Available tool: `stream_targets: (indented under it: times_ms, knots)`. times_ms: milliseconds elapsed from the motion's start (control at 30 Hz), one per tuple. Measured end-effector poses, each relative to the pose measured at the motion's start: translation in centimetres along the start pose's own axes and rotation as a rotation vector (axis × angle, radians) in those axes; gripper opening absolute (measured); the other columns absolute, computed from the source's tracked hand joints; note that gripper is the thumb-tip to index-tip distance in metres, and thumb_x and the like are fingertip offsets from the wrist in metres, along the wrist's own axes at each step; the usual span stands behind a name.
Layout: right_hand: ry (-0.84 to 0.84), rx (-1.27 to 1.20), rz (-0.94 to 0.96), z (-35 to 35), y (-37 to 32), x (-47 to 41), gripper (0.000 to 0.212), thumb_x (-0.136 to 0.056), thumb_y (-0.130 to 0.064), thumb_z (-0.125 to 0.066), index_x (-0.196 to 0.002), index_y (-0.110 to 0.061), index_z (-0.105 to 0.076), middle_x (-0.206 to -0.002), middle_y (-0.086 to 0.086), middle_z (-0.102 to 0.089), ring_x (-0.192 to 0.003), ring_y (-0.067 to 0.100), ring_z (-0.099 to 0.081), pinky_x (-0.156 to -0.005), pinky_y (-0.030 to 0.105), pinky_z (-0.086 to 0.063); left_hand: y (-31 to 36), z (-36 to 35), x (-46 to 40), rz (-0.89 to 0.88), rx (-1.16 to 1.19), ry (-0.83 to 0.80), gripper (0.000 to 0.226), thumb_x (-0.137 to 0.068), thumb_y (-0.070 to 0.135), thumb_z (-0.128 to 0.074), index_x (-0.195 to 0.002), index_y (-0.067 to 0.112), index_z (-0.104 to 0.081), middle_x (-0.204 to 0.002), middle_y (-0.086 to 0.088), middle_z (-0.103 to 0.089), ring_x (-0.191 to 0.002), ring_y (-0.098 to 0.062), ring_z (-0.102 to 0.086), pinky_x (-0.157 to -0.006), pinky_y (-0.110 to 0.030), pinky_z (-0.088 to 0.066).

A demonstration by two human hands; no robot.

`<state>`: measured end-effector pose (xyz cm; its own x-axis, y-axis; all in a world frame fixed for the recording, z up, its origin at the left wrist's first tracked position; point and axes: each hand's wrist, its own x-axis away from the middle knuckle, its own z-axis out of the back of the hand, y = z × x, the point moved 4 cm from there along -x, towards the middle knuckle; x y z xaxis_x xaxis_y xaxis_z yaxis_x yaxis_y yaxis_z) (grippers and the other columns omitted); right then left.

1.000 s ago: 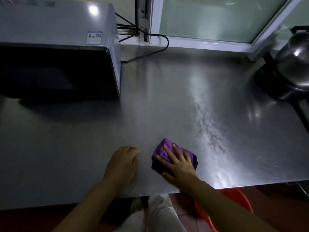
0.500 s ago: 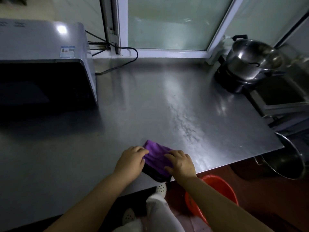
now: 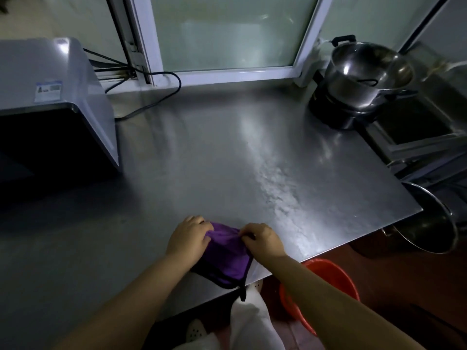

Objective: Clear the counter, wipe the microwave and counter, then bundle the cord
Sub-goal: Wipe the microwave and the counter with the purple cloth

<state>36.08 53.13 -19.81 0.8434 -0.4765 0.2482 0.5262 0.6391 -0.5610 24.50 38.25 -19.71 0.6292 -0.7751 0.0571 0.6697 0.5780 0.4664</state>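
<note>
Both hands (image 3: 225, 238) pinch the purple cloth (image 3: 227, 258).

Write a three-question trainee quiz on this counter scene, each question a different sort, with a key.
1. True or false: both the left hand and the right hand grip the purple cloth.
2. Multiple choice: where does the black cord lie? A) coiled on top of the microwave; B) loose on the steel counter behind the microwave, running toward the window frame; C) in the red basin.
3. Fill in: the steel pot at the far right sits on a black ____.

Key: 1 true. 2 B. 3 burner, though its exact type is hard to tell in the dim light.
</note>
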Motion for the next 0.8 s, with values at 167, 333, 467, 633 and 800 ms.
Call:
stream_targets:
  times_ms: [167, 333, 467, 633, 800]
  knots:
    - [-0.179, -0.299, -0.059, 1.5, -0.1, -1.9, 0.036, -0.083, -0.044, -0.064, -0.113, -0.025, -0.061, -0.104, -0.003, -0.065, -0.095, 0.014, -0.06, -0.084, 0.026, -0.047, 2.1, 2.3, -4.0, 0.111, 0.198, 0.036, 0.005, -0.082, 0.02, -0.06, -0.086, 0.018, -0.059, -0.076, 0.004, -0.06, -0.075, -0.018, -0.056, -0.065, -0.029, -0.041]
    - [-0.226, -0.089, -0.081, 4.2, 2.5, -5.3, 0.016, -0.08, -0.02, -0.062, -0.093, -0.012, -0.063, -0.095, 0.01, -0.067, -0.09, 0.027, -0.063, -0.076, 0.035, -0.051, 4.6, 2.1, -8.8, 0.136, 0.206, -0.107, 0.007, -0.087, 0.025, -0.055, -0.092, 0.021, -0.053, -0.082, 0.003, -0.062, -0.078, -0.018, -0.058, -0.071, -0.032, -0.046]
    - [-0.144, -0.106, -0.128, 8.8, 5.7, -10.5, 0.015, -0.077, -0.024, -0.069, -0.089, -0.017, -0.067, -0.087, 0.005, -0.068, -0.082, 0.021, -0.063, -0.065, 0.026, -0.045, 5.9, 1.4, -14.7, 0.187, 0.268, -0.089, 0.007, -0.088, 0.023, -0.056, -0.092, 0.017, -0.054, -0.077, 0.0, -0.06, -0.075, -0.021, -0.057, -0.068, -0.033, -0.043]
    - [-0.125, -0.069, -0.14, 14.6, 8.8, -18.5, 0.01, -0.075, -0.024, -0.066, -0.081, -0.032, -0.062, -0.076, -0.006, -0.063, -0.069, 0.015, -0.061, -0.06, 0.022, -0.044, 7.0, -0.3, -23.0, 0.23, 0.341, -0.049, 0.01, -0.087, 0.02, -0.059, -0.094, 0.013, -0.057, -0.081, -0.004, -0.061, -0.078, -0.024, -0.056, -0.07, -0.034, -0.043]
    - [-0.103, -0.001, -0.11, 18.7, 10.1, -27.1, 0.026, -0.071, -0.01, -0.059, -0.087, -0.031, -0.064, -0.08, -0.002, -0.064, -0.063, 0.011, -0.059, -0.05, 0.016, -0.043, 6.7, -1.7, -30.9, 0.28, 0.3, 0.023, 0.006, -0.087, 0.024, -0.054, -0.089, 0.018, -0.054, -0.078, 0.001, -0.056, -0.075, -0.022, -0.052, -0.063, -0.03, -0.035]
